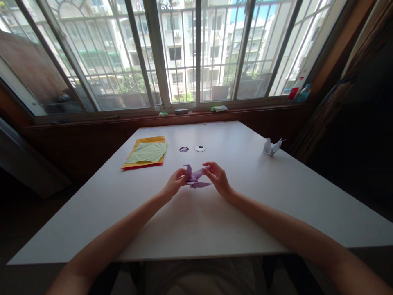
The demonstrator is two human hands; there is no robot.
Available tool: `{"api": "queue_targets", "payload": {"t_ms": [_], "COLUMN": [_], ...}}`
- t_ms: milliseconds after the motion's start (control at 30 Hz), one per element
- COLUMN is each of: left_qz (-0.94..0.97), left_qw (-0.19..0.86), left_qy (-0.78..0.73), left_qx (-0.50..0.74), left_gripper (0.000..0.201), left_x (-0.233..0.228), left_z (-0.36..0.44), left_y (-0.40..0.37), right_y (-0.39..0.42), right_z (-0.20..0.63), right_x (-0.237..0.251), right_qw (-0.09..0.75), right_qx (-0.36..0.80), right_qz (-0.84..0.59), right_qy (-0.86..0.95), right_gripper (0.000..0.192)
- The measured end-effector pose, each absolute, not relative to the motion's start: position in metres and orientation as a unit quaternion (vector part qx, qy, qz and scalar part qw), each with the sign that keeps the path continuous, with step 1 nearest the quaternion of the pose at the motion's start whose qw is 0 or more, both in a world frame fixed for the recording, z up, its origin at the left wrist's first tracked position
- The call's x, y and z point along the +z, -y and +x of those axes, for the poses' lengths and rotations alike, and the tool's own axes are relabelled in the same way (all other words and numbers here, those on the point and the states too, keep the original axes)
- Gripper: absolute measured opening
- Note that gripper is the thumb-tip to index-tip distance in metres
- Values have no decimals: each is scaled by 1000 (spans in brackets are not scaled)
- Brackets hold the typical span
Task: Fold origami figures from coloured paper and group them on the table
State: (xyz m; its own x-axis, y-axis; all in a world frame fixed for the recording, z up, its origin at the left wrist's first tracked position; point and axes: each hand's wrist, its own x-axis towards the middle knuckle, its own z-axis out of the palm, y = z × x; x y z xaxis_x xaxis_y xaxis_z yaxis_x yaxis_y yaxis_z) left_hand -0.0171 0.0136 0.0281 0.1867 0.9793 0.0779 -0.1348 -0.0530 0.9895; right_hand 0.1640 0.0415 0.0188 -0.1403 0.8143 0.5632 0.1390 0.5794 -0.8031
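Both hands meet over the middle of the white table [276, 205], with a purple folded paper figure [195, 178] held between them. Left hand [175, 183] has its fingers curled in and pinched on the figure's left side, beside an upright point of paper. Right hand [217, 177] pinches the right side, thumb and fingertips closed on a flap that slants up toward it. The figure sits directly between the two hands, its lower points spread just above or on the tabletop; which of the two cannot be told.

Farther off and to the left lies a stack of coloured paper sheets [146, 153], pale green on top of yellow and red. Just beyond the hands, two small round holes [199, 148] sit in the tabletop. Far right on the table stands a white folded paper figure [271, 146], well apart from the hands. Beyond the table runs a windowsill [184, 114] under barred windows, with bottles [299, 91] at its right end.
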Motion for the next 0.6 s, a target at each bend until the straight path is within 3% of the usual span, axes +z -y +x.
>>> {"api": "queue_targets", "payload": {"t_ms": [200, 367, 600], "left_qz": [511, 485, 491], "left_qw": [603, 645, 654], "left_qy": [-394, -364, -334], "left_qx": [469, 466, 469], "left_gripper": [27, 23, 21], "left_x": [24, 25, 23], "left_z": [-24, -29, -31], "left_y": [-19, -22, -24], "right_y": [-37, -38, -42], "right_z": [166, 166, 164], "right_x": [22, 20, 19], "right_qw": [538, 540, 540], "right_qx": [229, 236, 199], "right_qz": [-314, -302, -364], "right_qy": [748, 749, 732], "right_gripper": [20, 23, 24]}}
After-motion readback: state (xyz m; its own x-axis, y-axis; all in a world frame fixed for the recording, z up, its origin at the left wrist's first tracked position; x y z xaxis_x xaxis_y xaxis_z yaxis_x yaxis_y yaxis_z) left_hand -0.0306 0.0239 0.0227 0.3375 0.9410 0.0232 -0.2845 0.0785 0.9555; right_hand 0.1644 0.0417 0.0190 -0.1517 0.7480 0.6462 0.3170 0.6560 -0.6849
